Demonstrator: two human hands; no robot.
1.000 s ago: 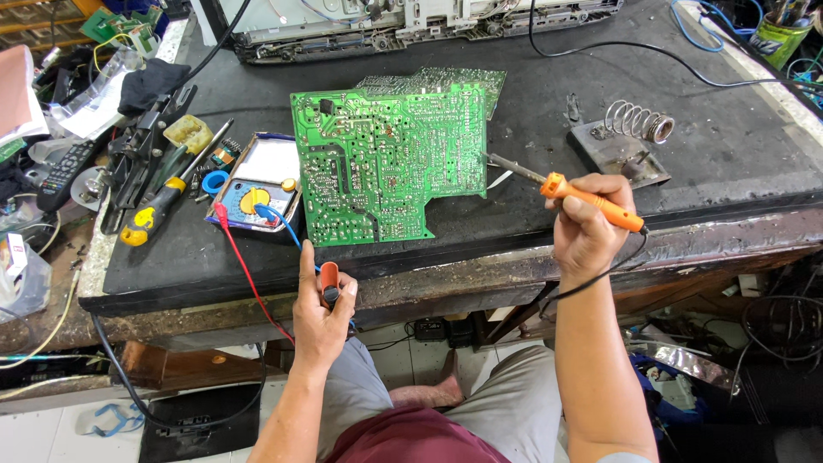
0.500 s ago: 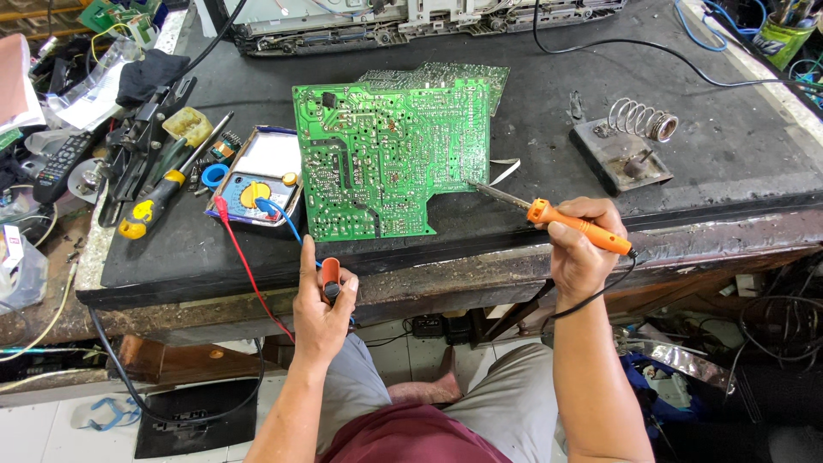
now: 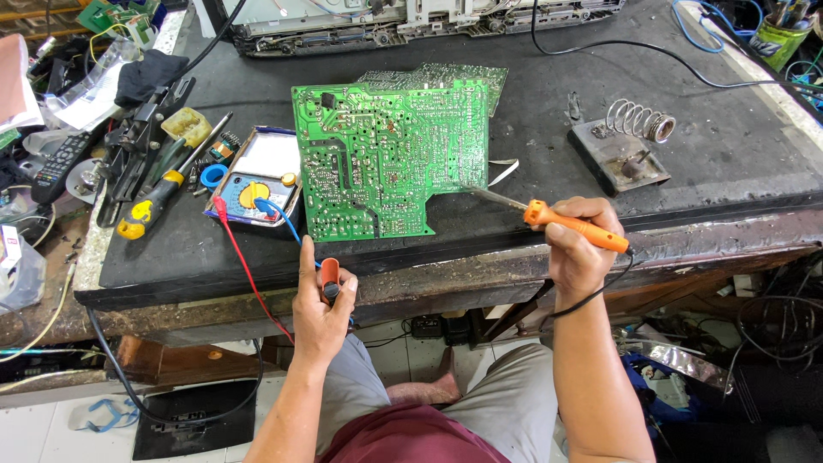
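your right hand (image 3: 579,249) grips the orange soldering iron (image 3: 573,224), its tip touching the right edge of the green circuit board (image 3: 390,159) lying on the black bench (image 3: 531,129). your left hand (image 3: 321,300) closes around a red probe (image 3: 330,280) just below the board's near edge.

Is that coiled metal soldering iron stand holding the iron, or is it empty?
Empty. The spring stand holds nothing; the right hand holds the orange soldering iron.

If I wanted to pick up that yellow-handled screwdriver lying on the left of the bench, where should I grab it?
Probably by the yellow and black handle, the thick end nearest the bench edge. Come from the front, since other tools crowd its far side and its thin shaft points away toward the meter.
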